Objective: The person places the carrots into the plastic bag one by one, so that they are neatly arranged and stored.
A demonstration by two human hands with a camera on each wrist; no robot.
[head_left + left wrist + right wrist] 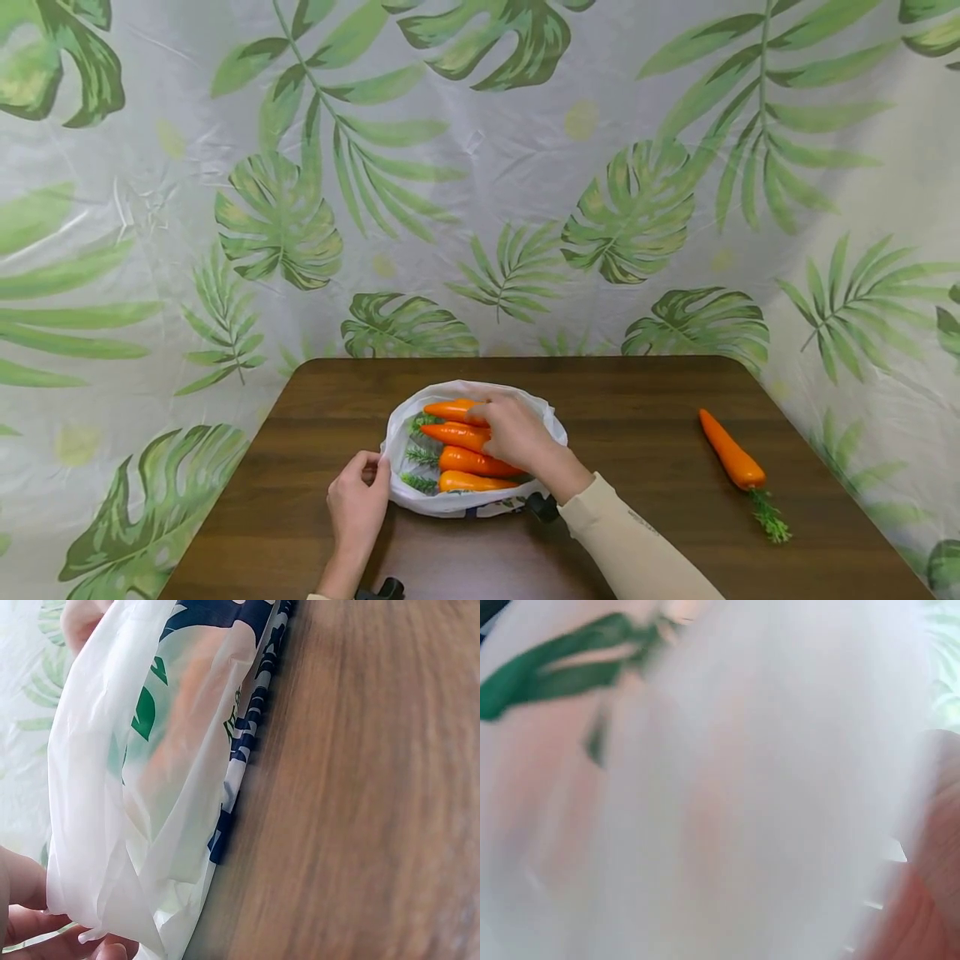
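Note:
A white plastic bag [442,505] stands with its mouth spread wide on the table. Inside it lie several orange carrots with green tops to the left. My left hand [358,504] pinches the bag's left rim; in the left wrist view its fingers [26,881] are at the thin plastic [90,825]. My right hand [521,433] reaches into the bag, its fingers curled over the farthest carrot [447,410]. The palm side of that hand is hidden. In the right wrist view, blurred plastic [780,787] covers most of the picture, with part of the hand [941,825] at the right.
Another carrot [731,454] lies at the right side of the brown wooden table [630,483], its green top toward the near edge. A leaf-patterned sheet [525,200] hangs behind the table. A black wrist device [543,507] touches or nearly touches the bag's front right.

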